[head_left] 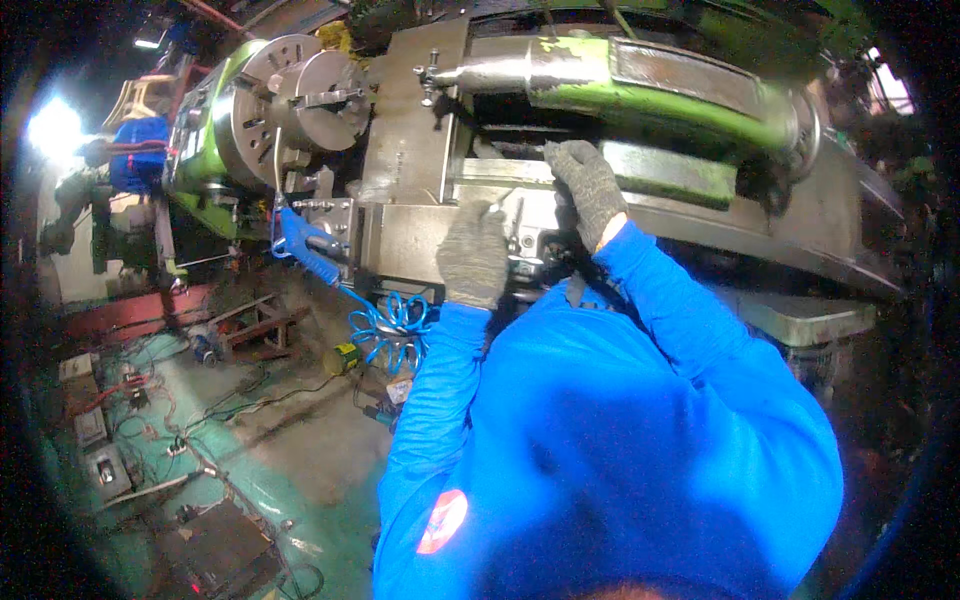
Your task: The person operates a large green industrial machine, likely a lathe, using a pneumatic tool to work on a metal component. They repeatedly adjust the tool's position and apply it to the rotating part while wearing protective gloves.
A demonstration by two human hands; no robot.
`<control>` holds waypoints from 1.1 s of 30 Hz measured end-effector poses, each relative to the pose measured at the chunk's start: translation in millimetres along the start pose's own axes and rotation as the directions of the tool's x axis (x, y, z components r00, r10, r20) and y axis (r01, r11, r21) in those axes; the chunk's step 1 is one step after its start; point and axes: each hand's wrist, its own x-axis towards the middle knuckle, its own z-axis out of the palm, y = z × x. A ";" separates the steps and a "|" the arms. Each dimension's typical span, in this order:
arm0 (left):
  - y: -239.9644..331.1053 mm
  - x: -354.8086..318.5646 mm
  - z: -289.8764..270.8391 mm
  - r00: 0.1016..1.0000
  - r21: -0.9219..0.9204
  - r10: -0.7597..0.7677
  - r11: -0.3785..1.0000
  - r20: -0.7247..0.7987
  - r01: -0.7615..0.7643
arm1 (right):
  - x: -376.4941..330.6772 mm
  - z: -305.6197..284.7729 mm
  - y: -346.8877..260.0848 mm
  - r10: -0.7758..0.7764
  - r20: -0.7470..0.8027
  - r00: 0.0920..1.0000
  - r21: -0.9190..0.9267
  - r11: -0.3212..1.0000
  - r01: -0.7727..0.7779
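A metal-turning lathe lies in front of me, and both my hands, in dark knit gloves, are at its carriage. My left hand [474,258] is closed at the right edge of the carriage's flat steel plate [408,238], with a small pale tip showing by its fingers; what it holds is hidden. Farther up and to the right, my right hand [590,188] has its fingers bent together over the edge of the lathe bed [668,172]. I cannot make out what lies under them. Between my hands is a bright, pale metal surface [537,208].
At left stands the round chuck [262,95]; the green tailstock [655,95] is at the far right. A blue air gun [308,248] hangs at the carriage's left edge, its coiled blue hose [392,335] below. Cables and boxes litter the green floor [330,520] at lower left.
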 end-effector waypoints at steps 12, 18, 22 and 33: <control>-17.9 -75.4 -73.1 0.885 -0.259 0.466 0.852 -0.021 -0.454 | -124.7 56.0 40.2 0.242 0.511 0.825 0.294 0.853 -0.432; -46.2 -106.2 -117.4 0.944 -0.265 0.331 0.909 -0.016 -0.323 | -168.7 53.6 58.1 -0.387 0.542 0.746 -0.381 0.678 0.629; -71.0 -100.8 -143.9 0.893 -0.155 0.224 0.940 -0.391 -0.304 | -171.9 50.5 75.5 -0.190 0.402 0.896 -0.160 0.949 0.273; -86.2 8.4 -209.6 0.786 0.190 0.392 0.920 -0.478 -0.343 | -160.1 91.6 7.2 -0.583 0.555 0.594 -0.384 0.453 0.804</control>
